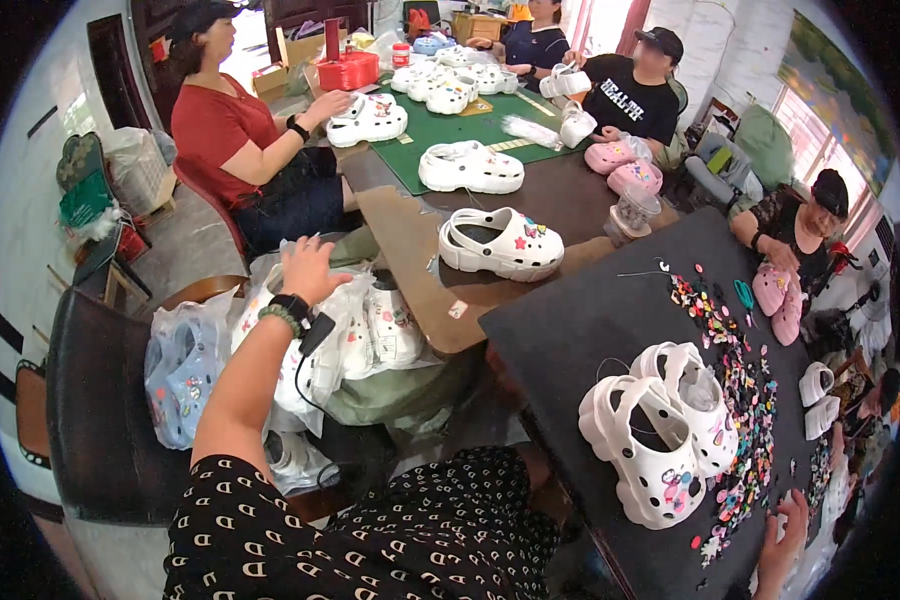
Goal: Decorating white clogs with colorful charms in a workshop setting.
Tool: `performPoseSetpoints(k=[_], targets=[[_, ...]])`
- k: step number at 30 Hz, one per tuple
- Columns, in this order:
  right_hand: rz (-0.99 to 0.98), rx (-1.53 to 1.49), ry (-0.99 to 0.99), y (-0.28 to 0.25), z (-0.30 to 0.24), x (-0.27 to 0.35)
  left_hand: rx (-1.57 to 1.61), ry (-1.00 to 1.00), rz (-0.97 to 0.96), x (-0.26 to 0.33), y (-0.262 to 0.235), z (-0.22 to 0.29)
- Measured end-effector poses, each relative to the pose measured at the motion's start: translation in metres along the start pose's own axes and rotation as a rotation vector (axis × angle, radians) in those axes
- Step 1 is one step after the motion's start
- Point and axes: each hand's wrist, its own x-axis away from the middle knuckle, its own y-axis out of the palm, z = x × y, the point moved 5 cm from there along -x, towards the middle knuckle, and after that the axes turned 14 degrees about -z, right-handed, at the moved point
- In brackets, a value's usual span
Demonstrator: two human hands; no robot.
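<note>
My left hand [308, 268] reaches out to my left, fingers spread, onto clear plastic bags [355, 330] holding white clogs on a chair beside me. It holds nothing that I can see. My right hand [785, 540] rests at the lower right on the black table mat [580, 320], fingertips touching the scattered colourful shoe charms [745, 400]. A pair of white clogs [660, 430] stands on the mat just left of that hand, with charms on the toes.
More white clogs [500, 243] sit on the brown table, others on a green mat [450, 125]. Pink clogs [625, 165] lie further right. Three other people sit around the table. A brown chair [95, 400] with a bag stands at my left.
</note>
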Motion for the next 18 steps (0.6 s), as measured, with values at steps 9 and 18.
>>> performPoseSetpoints(k=[9, 18], targets=[[0.024, 0.134, -0.006, -0.009, -0.016, 0.024, -0.040, 0.238, -0.710, -0.078, 0.123, 0.049], [-0.040, -0.024, 0.050, -0.016, -0.042, 0.027, 0.036, 0.282, -0.481, -0.053, 0.089, 0.057]])
